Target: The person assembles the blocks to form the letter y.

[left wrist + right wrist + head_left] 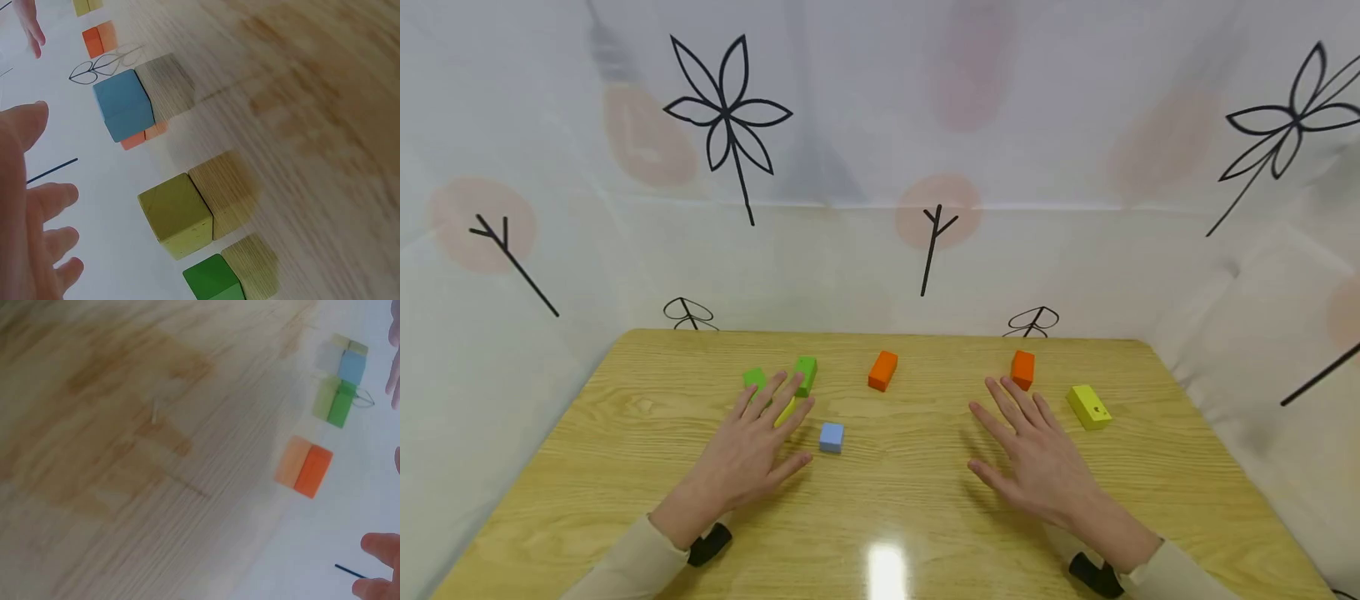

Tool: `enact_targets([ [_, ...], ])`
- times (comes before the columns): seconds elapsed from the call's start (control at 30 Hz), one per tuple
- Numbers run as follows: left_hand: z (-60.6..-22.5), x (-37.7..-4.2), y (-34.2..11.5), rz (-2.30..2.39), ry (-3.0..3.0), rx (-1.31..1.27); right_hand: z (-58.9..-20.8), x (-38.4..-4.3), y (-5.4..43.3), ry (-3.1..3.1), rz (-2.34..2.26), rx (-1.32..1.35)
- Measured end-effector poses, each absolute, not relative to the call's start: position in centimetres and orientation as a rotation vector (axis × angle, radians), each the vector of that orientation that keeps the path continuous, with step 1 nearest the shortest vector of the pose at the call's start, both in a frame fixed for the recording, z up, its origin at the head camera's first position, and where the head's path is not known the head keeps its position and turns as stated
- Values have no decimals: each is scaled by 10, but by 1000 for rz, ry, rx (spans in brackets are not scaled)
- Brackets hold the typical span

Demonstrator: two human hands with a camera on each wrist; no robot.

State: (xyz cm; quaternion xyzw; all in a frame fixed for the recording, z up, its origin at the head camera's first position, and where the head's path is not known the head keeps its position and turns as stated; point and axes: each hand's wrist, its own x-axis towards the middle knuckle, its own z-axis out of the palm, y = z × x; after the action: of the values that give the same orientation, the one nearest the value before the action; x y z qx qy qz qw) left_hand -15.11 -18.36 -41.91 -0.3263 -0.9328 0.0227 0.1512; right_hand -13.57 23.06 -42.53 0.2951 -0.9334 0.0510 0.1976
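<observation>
My left hand (748,454) is held with fingers spread over the left of the table, holding nothing. Under and around its fingers are a green block (755,379), a second green block (807,375) and a yellow block (786,412), partly hidden in the head view. Just right of its thumb sits a small blue block (831,437). My right hand (1033,450), also with spread fingers and nothing in them, is nearest an orange block (1022,369). Another yellow block (1088,407) lies to its right. The left wrist view shows the blue block (122,103) and yellow block (176,212) apart from the fingers.
Between the hands, toward the back, lies another orange block (883,371). All the blocks rest on a wood-grain table (895,492). A pale cloth (850,267) with plant drawings hangs behind the table and along both sides.
</observation>
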Motion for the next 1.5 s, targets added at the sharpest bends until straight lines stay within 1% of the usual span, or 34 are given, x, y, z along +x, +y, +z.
enact_targets([
  [0.47,-420,-158,-183,-16,-2485,-1073,-424,-143,231,-2574,224,828],
  [0.83,-421,-163,-170,-324,-2462,-1095,-425,-158,236,-2452,501,753],
  [1.13,-421,-168,-155,-499,-2555,-1068,-425,-180,250,-2457,741,613],
  [1.3,-424,-172,-152,-519,-2622,-1025,-429,-195,258,-2473,792,555],
  [1.5,-429,-178,-150,-513,-2642,-1064,-435,-216,268,-2510,883,453],
])
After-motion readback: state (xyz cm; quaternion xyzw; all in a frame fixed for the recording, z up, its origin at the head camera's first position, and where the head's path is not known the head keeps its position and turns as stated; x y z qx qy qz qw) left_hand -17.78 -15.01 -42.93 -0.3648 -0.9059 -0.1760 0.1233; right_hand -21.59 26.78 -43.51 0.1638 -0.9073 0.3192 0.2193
